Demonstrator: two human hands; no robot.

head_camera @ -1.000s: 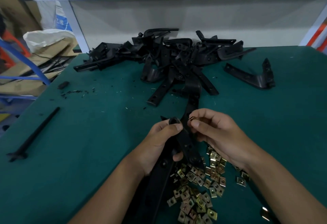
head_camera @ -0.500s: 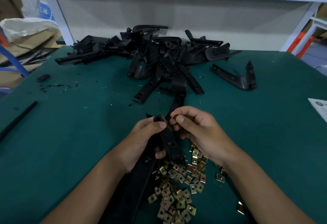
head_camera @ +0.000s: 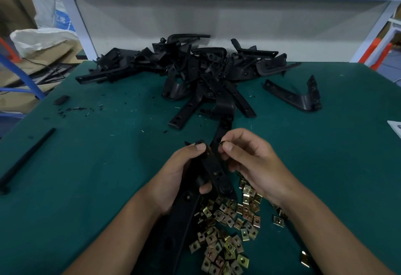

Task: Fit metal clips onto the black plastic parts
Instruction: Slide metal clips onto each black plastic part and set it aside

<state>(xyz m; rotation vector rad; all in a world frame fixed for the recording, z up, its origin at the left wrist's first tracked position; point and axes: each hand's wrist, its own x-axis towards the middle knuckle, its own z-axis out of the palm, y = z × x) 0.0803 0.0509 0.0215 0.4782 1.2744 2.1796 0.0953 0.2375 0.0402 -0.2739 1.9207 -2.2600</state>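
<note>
My left hand (head_camera: 180, 172) grips a long black plastic part (head_camera: 213, 168), thumb pressed near its upper end. My right hand (head_camera: 251, 162) pinches a small brass-coloured metal clip (head_camera: 222, 143) between thumb and forefinger, right beside that upper end. A heap of several loose metal clips (head_camera: 227, 227) lies on the green table just below both hands. A big pile of black plastic parts (head_camera: 195, 73) sits at the back of the table.
A single black bracket (head_camera: 297, 95) lies at the back right. A thin black rod (head_camera: 28, 155) lies at the left edge, near a small black block (head_camera: 61, 100) and black crumbs. White paper (head_camera: 396, 127) pokes in at the right edge. Boxes and a white bag stand beyond the left side.
Both hands keep the same grip on the part and the clip. The view has shifted slightly, and the clip stays close to the part's upper end.
</note>
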